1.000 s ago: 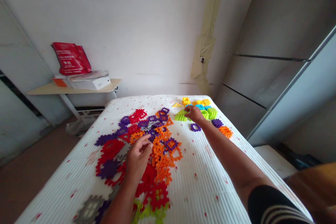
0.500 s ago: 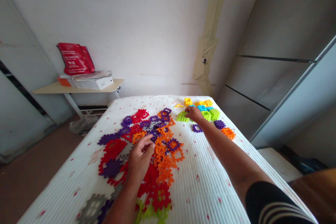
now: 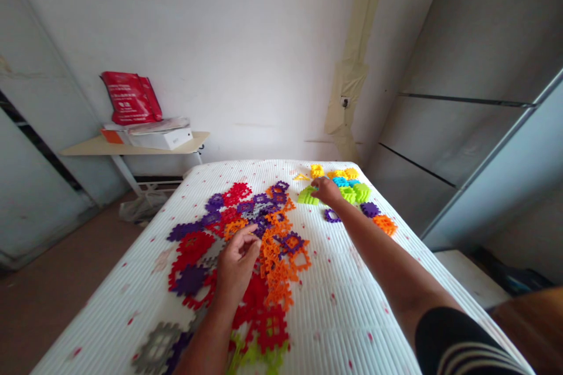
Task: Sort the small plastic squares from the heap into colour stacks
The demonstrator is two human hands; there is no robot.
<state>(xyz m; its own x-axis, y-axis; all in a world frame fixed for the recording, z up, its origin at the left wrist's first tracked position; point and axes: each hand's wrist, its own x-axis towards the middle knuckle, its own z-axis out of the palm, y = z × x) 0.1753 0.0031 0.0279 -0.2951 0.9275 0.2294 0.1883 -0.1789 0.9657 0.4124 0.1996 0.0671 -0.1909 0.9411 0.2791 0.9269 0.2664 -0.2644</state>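
Note:
My left hand (image 3: 240, 258) hovers over a spread of interlocking plastic building pieces, its fingers loosely curled and the thumb apart from them. Nothing shows in its grasp. Orange pieces (image 3: 278, 269) lie just right of it, red ones (image 3: 190, 251) to its left. Farther off, my right hand (image 3: 328, 190) has its fingertips pinched at the top of a row of light green pieces (image 3: 308, 195). The fingers partly hide what they grip. Behind that hand are blue pieces (image 3: 340, 181) and a yellow stack (image 3: 316, 170); a purple square frame (image 3: 332, 215) lies below it.
More green stacks (image 3: 361, 191), a purple stack (image 3: 370, 209) and an orange stack (image 3: 385, 224) stand along the right edge of the quilted bed cover (image 3: 334, 316). A side table (image 3: 88, 147) holds a red bag (image 3: 131, 98) and a white box (image 3: 165, 139). Grey cabinets (image 3: 440, 117) rise at right.
The whole view has shifted slightly to the right. Both hands keep nearly the same pose and place over the pieces.

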